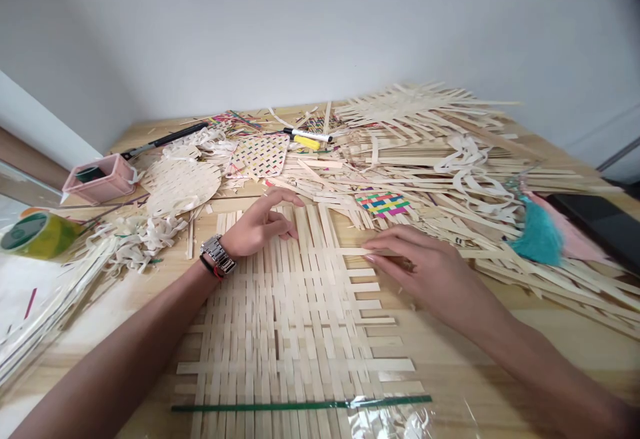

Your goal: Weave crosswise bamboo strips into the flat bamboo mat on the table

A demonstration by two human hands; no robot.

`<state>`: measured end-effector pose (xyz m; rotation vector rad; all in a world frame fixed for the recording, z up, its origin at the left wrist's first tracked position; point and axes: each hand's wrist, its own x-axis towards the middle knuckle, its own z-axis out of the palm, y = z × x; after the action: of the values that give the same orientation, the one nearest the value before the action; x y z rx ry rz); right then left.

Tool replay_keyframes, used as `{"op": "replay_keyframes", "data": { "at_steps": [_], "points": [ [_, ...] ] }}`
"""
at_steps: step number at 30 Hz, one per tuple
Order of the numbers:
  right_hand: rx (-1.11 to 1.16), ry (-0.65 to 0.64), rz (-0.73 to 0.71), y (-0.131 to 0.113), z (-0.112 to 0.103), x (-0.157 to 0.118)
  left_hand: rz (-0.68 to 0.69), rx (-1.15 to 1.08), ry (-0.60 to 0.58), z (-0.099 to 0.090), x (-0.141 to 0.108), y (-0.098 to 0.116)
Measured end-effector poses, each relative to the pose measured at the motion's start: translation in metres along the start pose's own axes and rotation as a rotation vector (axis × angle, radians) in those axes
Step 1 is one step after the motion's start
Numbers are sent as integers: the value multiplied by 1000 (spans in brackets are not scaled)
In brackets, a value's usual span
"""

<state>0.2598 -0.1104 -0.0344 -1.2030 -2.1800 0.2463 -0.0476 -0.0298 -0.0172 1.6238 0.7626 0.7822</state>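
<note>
A mat of pale wooden strips [295,306] lies flat, loosely woven, with strip ends sticking out on both sides. My right hand [425,259] pinches a pale strip [351,251] between thumb and fingertips at the mat's upper right; the strip reaches in among the upright strips and runs out to the right beyond the hand. Over the upper left of the mat is my left hand [263,222], its fingers bent and apart near the strip ends. Whether its fingertips press on a strip is unclear. A dark green strip [260,406] crosses the mat's near end, with clear tape [390,419] by it.
Loose strips [400,159] pile up behind the mat. Around them lie a round woven piece [183,182], a colourful woven patch [384,204], markers [307,138], a pink basket [100,182], a yellow tape roll [40,234], a teal tassel [539,232] and a black phone [595,222].
</note>
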Motion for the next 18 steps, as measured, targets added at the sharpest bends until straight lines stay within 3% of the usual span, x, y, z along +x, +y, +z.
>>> {"op": "replay_keyframes", "data": {
  "at_steps": [7,18],
  "points": [
    [88,46,18,-9,4,3,-4,-8,7,0,0,-1],
    [77,33,7,-4,7,1,9,5,-25,-1,-1,-3]
  ]
}}
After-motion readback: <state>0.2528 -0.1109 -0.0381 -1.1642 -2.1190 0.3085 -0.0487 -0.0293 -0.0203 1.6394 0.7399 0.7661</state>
